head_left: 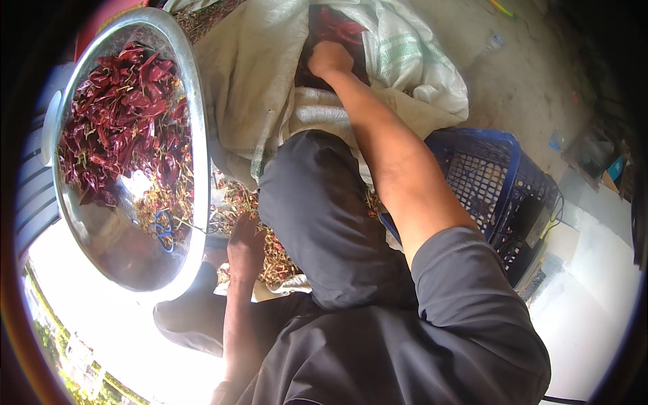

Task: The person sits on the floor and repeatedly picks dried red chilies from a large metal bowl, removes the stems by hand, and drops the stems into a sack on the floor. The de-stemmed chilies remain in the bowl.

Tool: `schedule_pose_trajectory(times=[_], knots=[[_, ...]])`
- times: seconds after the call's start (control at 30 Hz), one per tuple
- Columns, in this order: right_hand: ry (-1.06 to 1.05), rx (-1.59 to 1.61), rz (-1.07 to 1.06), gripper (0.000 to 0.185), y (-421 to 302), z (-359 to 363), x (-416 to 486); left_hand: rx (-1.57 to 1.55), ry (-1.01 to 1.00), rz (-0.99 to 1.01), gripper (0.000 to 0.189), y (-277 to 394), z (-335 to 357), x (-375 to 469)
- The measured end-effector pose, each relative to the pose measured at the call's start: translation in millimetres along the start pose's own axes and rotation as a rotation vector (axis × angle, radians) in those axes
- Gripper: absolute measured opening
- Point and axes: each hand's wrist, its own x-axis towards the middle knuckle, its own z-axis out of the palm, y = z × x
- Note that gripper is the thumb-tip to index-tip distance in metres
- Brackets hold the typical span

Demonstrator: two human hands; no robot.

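My right hand (331,59) reaches into the mouth of a white woven sack (248,66) holding dried red chilies (344,30); its fingers point away into the sack, and whether they grip a chili cannot be told. My left hand (246,243) hangs low between the basin and my knee, near chili stems on the ground (276,258); its fingertips are hard to make out. To the left, a large round metal basin (109,238) holds a heap of dried red chilies (121,106), loose stems and scissors with blue handles (163,230).
A blue plastic crate (514,152) stands right of my right forearm, with dark items against its side. Concrete floor (506,76) lies beyond the sack, bearing small scraps. My raised knee (319,202) is between my arms. More stems lie behind the basin.
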Motion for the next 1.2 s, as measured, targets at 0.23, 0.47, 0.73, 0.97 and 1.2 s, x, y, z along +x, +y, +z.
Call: schedule_pose_trajectory(times=[0.23, 0.47, 0.73, 0.97, 1.2], knots=[[0.048, 0.119, -0.046, 0.024, 35, 4, 9, -0.002, -0.021, -0.001, 0.033, -2, -1, -6], [0.064, 0.183, -0.137, 0.023, 47, 4, 3, -0.033, -0.046, 0.011, 0.030, -8, 3, -10], [0.048, 0.006, 0.050, 0.025, 7, 7, 8, -0.030, -0.139, -0.055, 0.032, -10, 14, -7], [-0.005, -0.032, 0.036, 0.024, 6, 17, 22, -0.037, -0.195, -0.067, 0.034, -14, 15, -3], [0.050, -0.059, -0.001, 0.026, 9, 22, 27, -0.049, -0.113, -0.063, 0.023, -14, 16, -9]])
